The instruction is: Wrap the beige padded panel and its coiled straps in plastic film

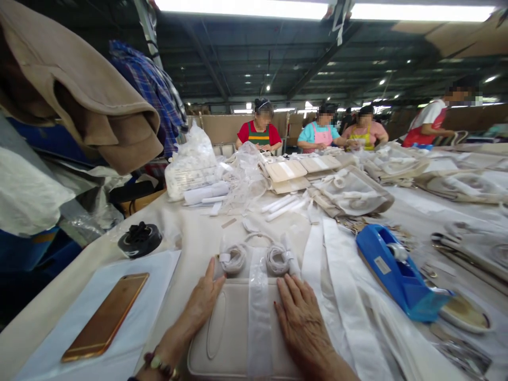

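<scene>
1 beige bag point(234, 323) lies under right hand point(299, 307), laid flat, and against left hand point(205, 291), spread at the bag's far corner, 2 coils point(234, 259) just beyond both; light, even pressure should leave the white strip point(260, 312) smooth.

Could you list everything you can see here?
Handbag: one, beige, centre.
Band: one, whitish, across handbag.
Coils: two, whitish, handbag's far edge.
Strips: several, white, right of handbag.
Tape dispenser: one, blue, right.
Phone: one, gold, left.
Sheet: one, white, under phone.
Roll: one, black, beyond phone.
Flat pieces: several, beige, far middle.
Wrapped bundles: several, beige, far right.
Plastic bag: one, whitish, table's far left.
Hanging cloths: several, tan and blue, upper left.
Table: one, beige, under handbag.
Co-workers: at least four, mixed clothing colours, background.
Lights: several, white, overhead.
Left hand: one, bare, handbag's far-left corner.
Right hand: one, bare, on handbag.
</scene>
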`<state>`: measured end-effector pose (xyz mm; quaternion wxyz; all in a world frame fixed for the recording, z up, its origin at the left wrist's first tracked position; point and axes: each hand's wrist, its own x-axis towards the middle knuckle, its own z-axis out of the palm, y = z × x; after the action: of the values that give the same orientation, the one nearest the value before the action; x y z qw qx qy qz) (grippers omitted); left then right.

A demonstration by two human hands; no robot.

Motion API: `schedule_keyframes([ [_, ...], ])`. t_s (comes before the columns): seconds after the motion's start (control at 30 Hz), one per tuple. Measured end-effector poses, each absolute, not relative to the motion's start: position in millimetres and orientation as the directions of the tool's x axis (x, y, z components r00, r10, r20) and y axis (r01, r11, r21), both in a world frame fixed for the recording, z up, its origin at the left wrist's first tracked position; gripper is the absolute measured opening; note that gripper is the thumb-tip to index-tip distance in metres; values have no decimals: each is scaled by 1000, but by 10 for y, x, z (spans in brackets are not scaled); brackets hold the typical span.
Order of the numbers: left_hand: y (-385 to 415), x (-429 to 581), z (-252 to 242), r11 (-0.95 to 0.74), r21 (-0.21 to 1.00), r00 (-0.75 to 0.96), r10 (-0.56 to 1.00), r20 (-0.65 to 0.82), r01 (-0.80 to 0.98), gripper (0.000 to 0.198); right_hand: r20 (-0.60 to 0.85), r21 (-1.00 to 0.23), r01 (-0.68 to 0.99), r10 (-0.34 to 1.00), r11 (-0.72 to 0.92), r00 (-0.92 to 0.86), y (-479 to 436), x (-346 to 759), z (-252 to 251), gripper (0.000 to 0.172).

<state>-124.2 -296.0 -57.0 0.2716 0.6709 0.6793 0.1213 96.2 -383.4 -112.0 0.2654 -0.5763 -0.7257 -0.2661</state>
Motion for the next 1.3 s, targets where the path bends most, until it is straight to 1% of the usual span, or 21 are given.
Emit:
schedule_keyframes([
  [0.13,-2975,-1244,-546,65,522,44,980,-193,851,65,659,93,985,732,148,-172,-3841,903,-1118,37],
  [0.27,-2982,-1248,-571,66,530,34,984,-177,845,64,644,98,986,746,137,-168,-3838,856,-1182,40],
  [0.37,-3005,-1285,-647,25,511,36,993,-109,859,63,669,64,990,731,129,-138,-3835,841,-1208,41],
  [0.43,-3038,-1324,-714,-39,419,35,999,17,907,59,676,46,991,726,125,-123,-3840,834,-1214,43],
  [0.5,-3077,-1347,-768,-136,241,72,964,255,961,53,672,34,992,732,122,-113,-3849,827,-1218,44],
  [0.57,-3100,-1309,-788,-280,49,214,826,522,959,46,664,21,992,740,128,-109,-3859,819,-1219,44],
  [0.6,-3097,-1255,-782,-357,-26,298,734,610,934,43,661,12,991,743,134,-108,-3863,815,-1217,44],
  [0.63,-3081,-1175,-769,-433,-75,373,658,654,898,40,659,2,990,745,140,-107,-3866,812,-1211,44],
  [0.67,-3051,-1069,-750,-507,-91,434,616,657,857,39,660,-5,990,744,142,-103,-3867,810,-1203,44],
  [0.7,-3007,-942,-730,-570,-79,483,606,632,818,39,664,-9,990,742,140,-98,-3865,810,-1195,44],
  [0.77,-2883,-654,-700,-633,-11,532,640,554,774,37,682,-4,992,725,126,-90,-3852,813,-1193,43],
  [0.87,-2665,-267,-712,-634,66,525,690,498,771,30,713,16,993,695,114,-91,-3804,819,-1275,46],
  [0.97,-2498,-82,-797,-612,84,496,707,504,786,33,745,18,988,657,154,-116,-3752,825,-1447,52],
  [1.0,-2463,-67,-837,-610,86,491,705,512,787,34,749,2,986,653,168,-113,-3743,835,-1489,53],
  [1.07,-2422,-82,-923,-617,85,485,689,539,782,35,731,-78,976,677,202,-82,-3735,897,-1489,45],
  [1.13,-2411,-114,-1004,-626,84,481,671,565,775,35,688,-223,942,725,250,-29,-3696,1048,-1348,35],
  [1.17,-2413,-125,-1037,-628,79,477,660,580,774,35,666,-294,916,746,273,-9,-3640,1164,-1234,31],
  [1.2,-2416,-130,-1063,-625,68,467,647,603,778,35,653,-349,893,757,284,14,-3548,1302,-1106,32],
  [1.23,-2420,-129,-1082,-615,47,452,628,634,787,36,640,-369,892,767,262,39,-3416,1453,-980,31],
  [1.27,-2424,-124,-1093,-600,22,435,604,668,800,37,623,-339,919,780,202,59,-3246,1606,-869,29],
  [1.3,-2425,-118,-1100,-584,-3,418,578,701,812,37,599,-270,953,799,139,53,-3044,1749,-784,29],
])
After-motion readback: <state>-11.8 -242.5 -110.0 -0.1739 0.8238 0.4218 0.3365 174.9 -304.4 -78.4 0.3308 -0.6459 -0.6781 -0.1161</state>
